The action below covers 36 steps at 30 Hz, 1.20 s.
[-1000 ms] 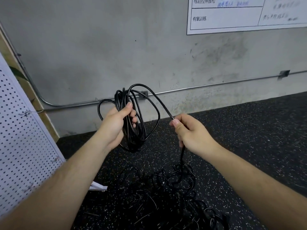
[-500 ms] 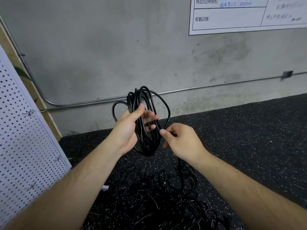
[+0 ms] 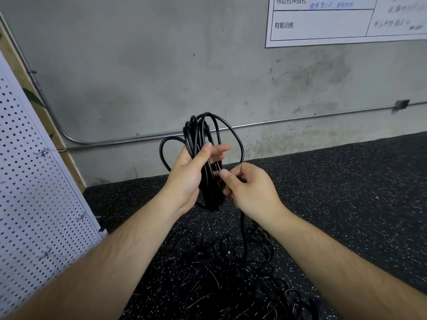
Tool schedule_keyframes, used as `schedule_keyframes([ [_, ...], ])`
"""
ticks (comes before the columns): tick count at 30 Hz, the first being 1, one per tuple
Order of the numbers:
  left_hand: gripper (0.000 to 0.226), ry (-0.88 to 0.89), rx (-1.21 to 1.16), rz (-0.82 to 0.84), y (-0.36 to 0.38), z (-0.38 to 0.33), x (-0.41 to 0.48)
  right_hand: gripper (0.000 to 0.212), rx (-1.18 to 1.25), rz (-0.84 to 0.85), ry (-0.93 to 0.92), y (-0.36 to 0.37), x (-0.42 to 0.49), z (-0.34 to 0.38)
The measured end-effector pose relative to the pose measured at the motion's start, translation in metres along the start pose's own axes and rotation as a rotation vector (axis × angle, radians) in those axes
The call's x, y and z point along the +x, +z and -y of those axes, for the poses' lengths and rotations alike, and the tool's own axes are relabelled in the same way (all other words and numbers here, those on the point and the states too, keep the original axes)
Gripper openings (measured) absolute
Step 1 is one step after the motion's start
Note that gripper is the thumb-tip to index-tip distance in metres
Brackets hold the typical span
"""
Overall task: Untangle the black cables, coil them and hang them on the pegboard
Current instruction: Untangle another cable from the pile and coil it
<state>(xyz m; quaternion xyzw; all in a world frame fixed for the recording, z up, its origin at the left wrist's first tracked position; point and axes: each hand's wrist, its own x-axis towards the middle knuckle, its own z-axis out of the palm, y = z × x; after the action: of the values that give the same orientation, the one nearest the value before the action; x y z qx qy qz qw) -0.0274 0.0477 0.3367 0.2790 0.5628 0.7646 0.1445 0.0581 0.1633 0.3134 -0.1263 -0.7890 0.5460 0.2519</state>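
Gripping a coil of thin black rubber-sheathed cable (image 3: 195, 132) up in the air, the person's left hand (image 3: 187, 179) is clamping the bundled loops. The thumb is pressing across the front and the fingers are wrapping round behind, their tips showing past the strands on the right. The coil is standing roughly upright in that fist, with one looser loop bulging out to the left and another arcing wide to the right.

That right-hand arc is running down into the right hand (image 3: 249, 190), which is pinching the single strand between thumb and forefinger just beside the coil, almost touching the left fingertips. Below the right hand the same strand (image 3: 242, 225) is hanging straight down and feeding into a tangled heap of black cables (image 3: 231, 273) lying on the dark speckled rubber floor (image 3: 346, 192), between the two forearms.

At the left edge a white perforated metal pegboard (image 3: 34, 192) is standing tilted — well apart from the coil. Behind everything a grey concrete wall (image 3: 161, 65) is carrying a thin metal conduit pipe (image 3: 300, 118) and, at top right, a white printed chart (image 3: 323, 26).
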Motion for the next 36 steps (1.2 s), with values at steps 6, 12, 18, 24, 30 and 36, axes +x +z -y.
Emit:
schedule_keyframes([
  [6,0.018,-0.075,-0.33,-0.021,0.001,-0.004,0.008,0.025,0.056,0.033,-0.018,-0.003,0.0,0.0],
  [12,0.016,-0.089,-0.269,-0.126,-0.002,-0.003,0.017,0.019,0.271,0.151,0.027,-0.002,-0.013,-0.006],
  [18,0.011,-0.011,-0.343,-0.208,-0.026,-0.024,0.026,0.015,-0.184,0.568,0.136,-0.008,-0.024,-0.064],
  [24,0.012,0.018,-0.107,-0.286,-0.045,-0.019,0.027,0.011,-0.465,0.457,-0.11,-0.015,-0.017,-0.072],
  [30,0.012,-0.059,0.347,-0.183,-0.056,-0.007,0.026,0.019,-0.777,0.351,-0.525,-0.024,-0.005,-0.037],
  [36,0.014,-0.095,0.515,-0.018,-0.049,0.005,0.018,0.018,-0.699,0.279,-0.521,-0.027,0.002,-0.012],
])
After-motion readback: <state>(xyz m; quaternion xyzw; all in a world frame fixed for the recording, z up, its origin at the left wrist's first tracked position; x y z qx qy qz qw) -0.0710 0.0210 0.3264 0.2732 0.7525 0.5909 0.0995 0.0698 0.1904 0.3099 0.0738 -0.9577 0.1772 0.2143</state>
